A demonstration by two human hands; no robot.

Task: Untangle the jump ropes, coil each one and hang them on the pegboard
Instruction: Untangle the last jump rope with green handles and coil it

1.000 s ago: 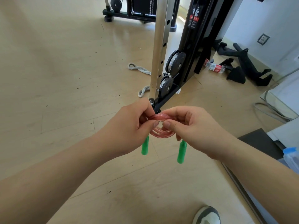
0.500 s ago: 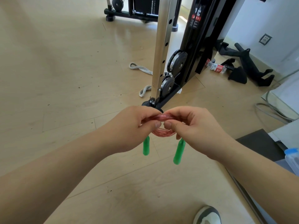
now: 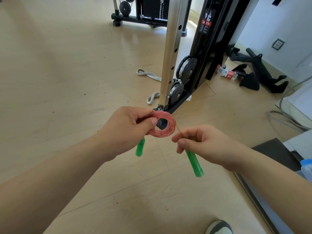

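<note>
A pink jump rope coil [image 3: 166,125] wound into a small tight ring is held in front of me above the floor. My left hand [image 3: 128,127] pinches the coil's left side between thumb and fingers, and one green handle [image 3: 140,148] hangs below that hand. My right hand [image 3: 200,142] pinches the free strand where it leaves the coil, at the top of the other green handle [image 3: 194,163], which slants down to the right. No pegboard is in view.
A cable machine with a steel upright [image 3: 169,65] and black frame [image 3: 207,44] stands just beyond my hands. Grey rope handles [image 3: 148,75] lie on the wooden floor. A plastic bottle [image 3: 227,74] and black attachments [image 3: 263,73] lie at right. My shoe [image 3: 219,228] shows below.
My right hand has let go of the coil and pulled down and right along the strand to the handle's top. The coil now shows as an open ring in my left hand.
</note>
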